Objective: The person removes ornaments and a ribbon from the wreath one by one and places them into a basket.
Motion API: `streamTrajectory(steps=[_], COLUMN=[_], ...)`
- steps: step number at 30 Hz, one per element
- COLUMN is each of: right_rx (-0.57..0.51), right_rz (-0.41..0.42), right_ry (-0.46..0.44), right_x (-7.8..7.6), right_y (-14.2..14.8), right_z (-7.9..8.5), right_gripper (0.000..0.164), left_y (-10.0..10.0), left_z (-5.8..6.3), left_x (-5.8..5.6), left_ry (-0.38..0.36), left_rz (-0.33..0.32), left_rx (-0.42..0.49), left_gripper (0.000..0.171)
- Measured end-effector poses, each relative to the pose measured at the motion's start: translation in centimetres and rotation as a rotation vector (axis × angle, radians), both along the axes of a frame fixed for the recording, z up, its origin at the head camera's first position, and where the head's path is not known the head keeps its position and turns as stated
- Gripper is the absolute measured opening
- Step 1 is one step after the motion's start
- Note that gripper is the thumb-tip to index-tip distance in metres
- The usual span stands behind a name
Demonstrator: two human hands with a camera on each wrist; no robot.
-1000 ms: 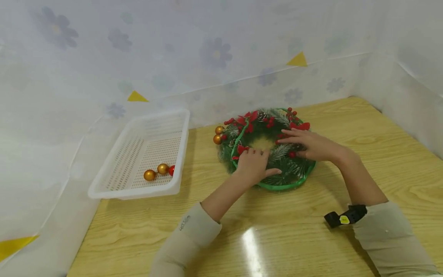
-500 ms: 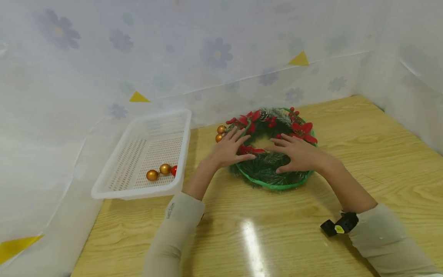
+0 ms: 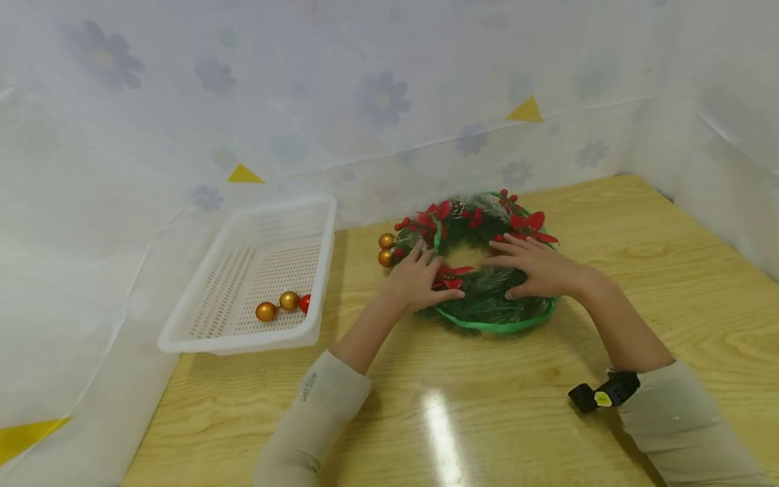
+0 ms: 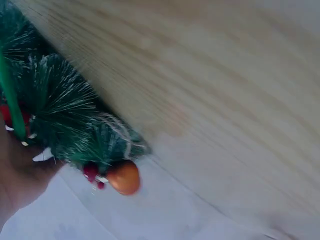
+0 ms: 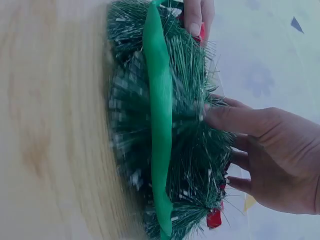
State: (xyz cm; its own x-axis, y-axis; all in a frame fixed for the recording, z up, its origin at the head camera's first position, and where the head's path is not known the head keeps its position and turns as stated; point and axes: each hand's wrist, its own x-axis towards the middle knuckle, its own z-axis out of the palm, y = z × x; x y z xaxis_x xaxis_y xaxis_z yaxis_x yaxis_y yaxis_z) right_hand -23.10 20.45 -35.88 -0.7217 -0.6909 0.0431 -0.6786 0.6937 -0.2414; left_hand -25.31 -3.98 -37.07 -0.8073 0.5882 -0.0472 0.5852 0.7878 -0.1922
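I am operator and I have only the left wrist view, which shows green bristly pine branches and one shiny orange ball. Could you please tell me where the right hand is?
Observer: In the head view, the bare right hand is spread over the right side of a round green artificial-pine wreath.

Operator: Thank you. Is there also some container near?

Observer: Yes, a rectangular white plastic basket stands to the left of the wreath.

Operator: Does it contain something, please?

Observer: Yes, two shiny gold balls and a red ball, partly hidden by the basket's wall.
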Motion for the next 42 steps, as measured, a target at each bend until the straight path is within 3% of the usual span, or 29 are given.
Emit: streamTrajectory(steps=[4, 7, 13, 16, 19, 21, 25, 28, 34, 42], right_rx=[-0.017, -0.056, -0.16, -0.258, -0.323, -0.292, -0.155, -0.102, -0.093, -0.144], right_rz=[-0.005, -0.005, 0.018, 0.026, 0.023, 0.012, -0.027, -0.063, -0.077, -0.063], right_ry=[0.046, 0.071, 0.022, -0.017, 0.001, 0.024, 0.01, -0.013, -0.038, -0.012], right_x=[-0.6, -1.1, -1.6, -1.3, -1.0, -0.9, -0.4, -0.1, -0.2, -0.8], right_y=[1.6, 2.5, 3.3, 3.3, 2.5, 1.8, 0.3, 0.0, 0.5, 1.5], right_z=[0.0, -0.3, -0.1, 0.5, 1.0, 1.0, 0.6, 0.3, 0.0, 0.3], right_gripper=[0.064, 0.064, 0.062, 0.055, 0.044, 0.043, 0.06, 0.065, 0.062, 0.059], left_y=[2.1, 3.3, 3.9, 3.0, 1.7, 0.9, -0.3, -0.5, 0.0, 1.8], left_z=[0.6, 0.9, 1.4, 1.5, 1.4, 1.3, 0.7, 0.3, 0.1, 0.4], left_x=[2.0, 3.2, 4.0, 3.5, 2.6, 2.0, 0.8, 0.3, 0.5, 1.3], left_ry=[0.04, 0.076, 0.084, 0.118, 0.195, 0.256, 0.337, 0.264, 0.075, 0.04], left_rz=[0.09, 0.119, 0.121, 0.079, -0.002, -0.079, -0.208, -0.227, -0.185, -0.083], left_rx=[-0.042, -0.062, -0.012, 0.026, 0.059, 0.075, 0.064, 0.024, -0.001, -0.028], left_gripper=[0.091, 0.088, 0.083, 0.084, 0.085, 0.086, 0.086, 0.087, 0.086, 0.083])
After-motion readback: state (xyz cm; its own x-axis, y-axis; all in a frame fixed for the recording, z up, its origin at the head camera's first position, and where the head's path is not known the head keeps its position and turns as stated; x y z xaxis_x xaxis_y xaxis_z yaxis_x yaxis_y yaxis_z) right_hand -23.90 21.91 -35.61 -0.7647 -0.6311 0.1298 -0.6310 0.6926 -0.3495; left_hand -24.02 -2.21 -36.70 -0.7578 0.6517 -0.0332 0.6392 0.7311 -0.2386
